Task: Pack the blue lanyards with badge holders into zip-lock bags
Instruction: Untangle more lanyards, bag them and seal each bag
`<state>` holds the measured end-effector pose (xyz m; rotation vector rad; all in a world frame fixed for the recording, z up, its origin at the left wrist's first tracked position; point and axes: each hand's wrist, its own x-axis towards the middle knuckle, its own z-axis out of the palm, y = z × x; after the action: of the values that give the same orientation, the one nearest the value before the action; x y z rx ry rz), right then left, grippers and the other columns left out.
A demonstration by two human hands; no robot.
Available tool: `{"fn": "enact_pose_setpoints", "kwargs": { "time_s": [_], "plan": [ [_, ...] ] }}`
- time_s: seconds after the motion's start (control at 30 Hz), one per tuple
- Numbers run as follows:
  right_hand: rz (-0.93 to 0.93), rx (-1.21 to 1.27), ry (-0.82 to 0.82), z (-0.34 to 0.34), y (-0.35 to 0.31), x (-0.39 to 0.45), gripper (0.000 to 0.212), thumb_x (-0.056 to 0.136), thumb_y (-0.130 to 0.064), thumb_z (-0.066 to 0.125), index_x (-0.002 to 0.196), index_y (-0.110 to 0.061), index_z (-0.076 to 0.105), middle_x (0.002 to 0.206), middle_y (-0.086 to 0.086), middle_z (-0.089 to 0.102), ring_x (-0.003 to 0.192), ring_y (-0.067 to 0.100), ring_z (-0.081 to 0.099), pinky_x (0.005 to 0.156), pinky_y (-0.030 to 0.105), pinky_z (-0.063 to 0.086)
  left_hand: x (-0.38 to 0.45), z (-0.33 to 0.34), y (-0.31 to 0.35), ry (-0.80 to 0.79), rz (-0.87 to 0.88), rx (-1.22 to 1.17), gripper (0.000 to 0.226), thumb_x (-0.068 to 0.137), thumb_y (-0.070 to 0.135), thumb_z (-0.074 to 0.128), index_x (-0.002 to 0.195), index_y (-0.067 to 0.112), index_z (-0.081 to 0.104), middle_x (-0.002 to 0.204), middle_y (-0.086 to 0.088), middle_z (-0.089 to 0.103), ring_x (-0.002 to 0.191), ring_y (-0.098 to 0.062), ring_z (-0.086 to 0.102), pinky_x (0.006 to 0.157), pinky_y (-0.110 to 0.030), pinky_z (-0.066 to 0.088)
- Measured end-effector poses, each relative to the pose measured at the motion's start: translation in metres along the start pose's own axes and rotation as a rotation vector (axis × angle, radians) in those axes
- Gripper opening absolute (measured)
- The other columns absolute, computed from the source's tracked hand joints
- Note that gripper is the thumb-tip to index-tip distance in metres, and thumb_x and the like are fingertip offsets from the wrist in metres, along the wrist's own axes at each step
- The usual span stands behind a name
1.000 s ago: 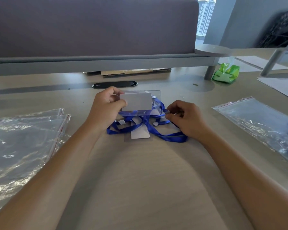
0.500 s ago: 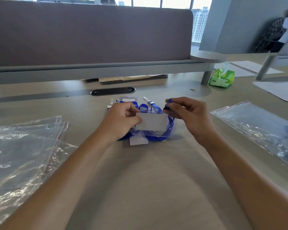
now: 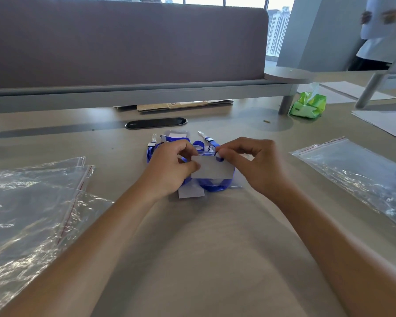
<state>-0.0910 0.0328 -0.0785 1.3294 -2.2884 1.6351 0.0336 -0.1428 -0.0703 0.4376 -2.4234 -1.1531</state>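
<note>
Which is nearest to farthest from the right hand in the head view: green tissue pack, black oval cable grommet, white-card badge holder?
1. White-card clear badge holder: pinched by the right hand, centre.
2. Black oval cable grommet: behind, slightly left.
3. Green tissue pack: far right, by the divider leg.

Your left hand (image 3: 169,170) and right hand (image 3: 254,165) pinch one badge holder (image 3: 212,170) above the blue lanyards (image 3: 213,187); zip-lock bags (image 3: 32,202) lie left of that heap on the surface (image 3: 204,248).

The right hand (image 3: 258,165) has moved in, pinching the lanyard (image 3: 215,187) at the badge holder (image 3: 212,170) top edge.
</note>
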Motion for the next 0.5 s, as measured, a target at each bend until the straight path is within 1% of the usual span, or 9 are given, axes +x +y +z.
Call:
{"fn": "enact_pose_setpoints", "kwargs": {
  "time_s": [0.03, 0.1, 0.17, 0.23, 0.27, 0.33, 0.43, 0.5],
  "plan": [
    [0.008, -0.007, -0.005, -0.001, 0.001, 0.000, 0.013, 0.092, -0.018, 0.076, 0.095, -0.029, 0.081, 0.097, -0.011, 0.079, 0.098, 0.014, 0.072, 0.087, 0.036, 0.059, -0.001, 0.000, 0.001, -0.010, 0.016, 0.012, 0.017, 0.089, 0.010, 0.073, 0.090, 0.024, 0.065, 0.088, 0.013, 0.065, 0.081, -0.013, 0.067, 0.071, -0.022, 0.050],
    [0.024, 0.000, -0.007, -0.001, 0.000, 0.000, 0.020, 0.087, -0.015, 0.082, 0.095, -0.033, 0.079, 0.095, -0.015, 0.078, 0.095, 0.008, 0.074, 0.092, 0.037, 0.060, -0.002, -0.001, 0.003, -0.033, 0.047, 0.035, 0.016, 0.090, 0.009, 0.072, 0.094, 0.022, 0.065, 0.089, 0.016, 0.063, 0.081, -0.010, 0.066, 0.070, -0.018, 0.047],
    [0.030, 0.008, -0.012, -0.001, -0.001, 0.000, 0.018, 0.086, -0.017, 0.083, 0.095, -0.032, 0.079, 0.093, -0.015, 0.078, 0.093, 0.006, 0.074, 0.093, 0.038, 0.060, -0.003, -0.003, 0.004, -0.036, 0.069, 0.049, 0.015, 0.091, 0.008, 0.071, 0.097, 0.020, 0.065, 0.089, 0.018, 0.061, 0.082, -0.009, 0.065, 0.069, -0.015, 0.044],
    [0.013, -0.010, -0.014, -0.003, -0.002, 0.000, 0.013, 0.086, -0.021, 0.083, 0.093, -0.031, 0.080, 0.092, -0.013, 0.078, 0.093, 0.008, 0.074, 0.092, 0.039, 0.059, -0.003, -0.004, 0.004, -0.023, 0.094, 0.067, 0.016, 0.090, 0.008, 0.072, 0.098, 0.020, 0.065, 0.089, 0.019, 0.061, 0.078, -0.009, 0.064, 0.067, -0.013, 0.042],
    [0.006, -0.030, -0.018, -0.004, -0.002, 0.001, 0.012, 0.087, -0.022, 0.082, 0.093, -0.032, 0.080, 0.093, -0.012, 0.078, 0.092, 0.010, 0.072, 0.090, 0.037, 0.058, -0.003, -0.005, 0.004, -0.017, 0.106, 0.081, 0.016, 0.090, 0.008, 0.072, 0.099, 0.020, 0.065, 0.089, 0.019, 0.061, 0.077, -0.009, 0.064, 0.066, -0.012, 0.042],
    [0.000, -0.089, -0.058, -0.007, -0.003, 0.002, 0.008, 0.089, -0.024, 0.081, 0.095, -0.030, 0.082, 0.094, -0.012, 0.078, 0.091, 0.010, 0.070, 0.086, 0.027, 0.054, -0.003, -0.005, 0.004, -0.006, 0.118, 0.108, 0.015, 0.091, 0.009, 0.072, 0.101, 0.019, 0.066, 0.090, 0.019, 0.061, 0.079, -0.007, 0.064, 0.066, -0.009, 0.041],
    [-0.005, -0.174, -0.116, -0.010, -0.004, 0.003, 0.010, 0.092, -0.024, 0.077, 0.100, -0.026, 0.083, 0.097, -0.013, 0.077, 0.093, 0.007, 0.067, 0.078, 0.011, 0.043, -0.003, -0.004, 0.003, 0.017, 0.122, 0.123, 0.014, 0.089, 0.009, 0.073, 0.099, 0.017, 0.069, 0.088, 0.018, 0.062, 0.080, -0.005, 0.064, 0.064, -0.002, 0.042],
    [-0.001, -0.178, -0.122, -0.011, -0.004, 0.003, 0.010, 0.093, -0.023, 0.076, 0.100, -0.025, 0.083, 0.096, -0.012, 0.078, 0.091, 0.005, 0.065, 0.075, 0.007, 0.040, -0.003, -0.003, 0.003, 0.030, 0.123, 0.120, 0.016, 0.087, 0.008, 0.074, 0.099, 0.018, 0.069, 0.089, 0.019, 0.062, 0.080, -0.002, 0.063, 0.063, 0.000, 0.042]
  ]
}}
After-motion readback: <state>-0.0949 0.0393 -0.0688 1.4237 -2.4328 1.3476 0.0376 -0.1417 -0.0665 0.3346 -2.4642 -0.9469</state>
